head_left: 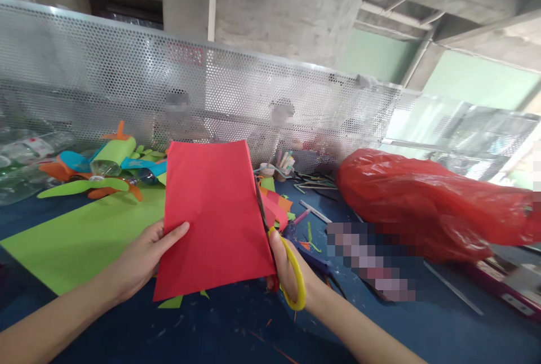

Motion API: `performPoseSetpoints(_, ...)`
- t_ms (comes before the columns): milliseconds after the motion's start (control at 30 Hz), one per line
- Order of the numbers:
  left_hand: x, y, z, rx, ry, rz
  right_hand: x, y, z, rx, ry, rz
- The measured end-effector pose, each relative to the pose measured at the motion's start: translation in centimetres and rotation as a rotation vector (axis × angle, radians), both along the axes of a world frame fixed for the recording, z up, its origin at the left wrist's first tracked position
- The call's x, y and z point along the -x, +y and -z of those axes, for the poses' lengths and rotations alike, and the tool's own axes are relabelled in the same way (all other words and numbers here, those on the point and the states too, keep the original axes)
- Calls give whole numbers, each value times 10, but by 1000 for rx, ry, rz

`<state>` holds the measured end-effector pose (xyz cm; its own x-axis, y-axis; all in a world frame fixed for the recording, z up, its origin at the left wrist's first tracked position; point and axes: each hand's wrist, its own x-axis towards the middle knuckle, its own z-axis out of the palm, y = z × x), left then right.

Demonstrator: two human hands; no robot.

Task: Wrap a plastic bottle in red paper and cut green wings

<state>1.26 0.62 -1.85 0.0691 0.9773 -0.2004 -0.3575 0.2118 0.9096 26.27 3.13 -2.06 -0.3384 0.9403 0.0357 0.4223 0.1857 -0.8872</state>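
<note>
A sheet of red paper point(213, 212) is held up over the table, its face towards me. My left hand point(154, 257) grips its left edge, thumb on the front and fingers behind. At the right edge of the paper, my right hand point(287, 265) is closed on yellow-handled scissors point(299, 279). Their dark blades point upward along that edge; whether they are parted I cannot tell. Under and left of the paper lies a large green sheet point(88, 240) on the dark blue table point(203, 336). Small green and orange scraps lie behind and below the red paper.
Paper propellers on bottles point(99, 169) and clear plastic bottles point(29, 167) stand at the left. A red plastic bag point(414, 200) fills the right side. Markers in a cup point(285, 165) and thin strips lie near the perforated metal panel point(253, 88) at the back.
</note>
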Motion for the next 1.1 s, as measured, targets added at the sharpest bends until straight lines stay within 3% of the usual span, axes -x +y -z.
performPoseSetpoints(833,-1,-1,-1,1,-5,10,2,-4,-4,-31,-63,89)
performPoseSetpoints(1100,2,3,6,-5,15,18,3,-3,-1,-62,-13,96)
